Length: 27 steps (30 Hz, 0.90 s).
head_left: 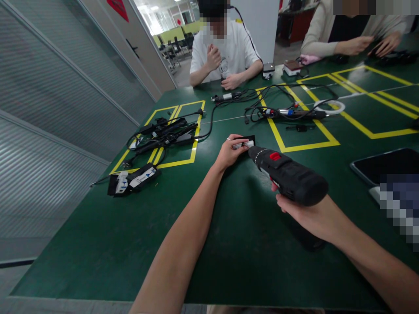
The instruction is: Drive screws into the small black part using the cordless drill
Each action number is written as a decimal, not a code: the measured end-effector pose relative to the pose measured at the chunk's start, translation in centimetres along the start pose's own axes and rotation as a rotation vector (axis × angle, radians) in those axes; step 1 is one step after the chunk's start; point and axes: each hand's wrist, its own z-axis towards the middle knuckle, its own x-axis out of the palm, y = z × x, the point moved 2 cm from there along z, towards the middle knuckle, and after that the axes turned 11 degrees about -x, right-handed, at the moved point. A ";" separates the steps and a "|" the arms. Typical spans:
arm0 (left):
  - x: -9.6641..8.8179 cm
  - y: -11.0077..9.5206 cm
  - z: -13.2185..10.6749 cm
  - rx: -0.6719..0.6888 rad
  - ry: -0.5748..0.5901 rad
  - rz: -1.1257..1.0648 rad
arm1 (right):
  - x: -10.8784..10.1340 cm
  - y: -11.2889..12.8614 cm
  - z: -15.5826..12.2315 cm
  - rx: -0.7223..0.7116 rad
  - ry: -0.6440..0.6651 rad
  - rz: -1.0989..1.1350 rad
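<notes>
My right hand (294,209) is wrapped round the grip of a black cordless drill (288,174) with a red switch on top. The drill points away from me and to the left, its chuck close to my left fingertips. Whether its tip touches anything is hidden. My left hand (231,151) has its fingers closed on a small black-and-white part (249,143) lying on the green table, and a ring shows on one finger. Fingers and drill cover much of this part. Two similar black-and-white pieces (143,177) lie apart to the left.
A heap of black cables and plugs (166,135) lies in a yellow-taped area at left. More cables and a pen-shaped tool (288,113) are beyond the drill. A tablet-like device (389,165) lies at right. Two people sit across the green table (131,244).
</notes>
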 end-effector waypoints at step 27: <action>-0.6 0.4 0.0 -0.022 0.061 -0.061 | -1.8 1.6 0.7 0.363 0.056 -0.026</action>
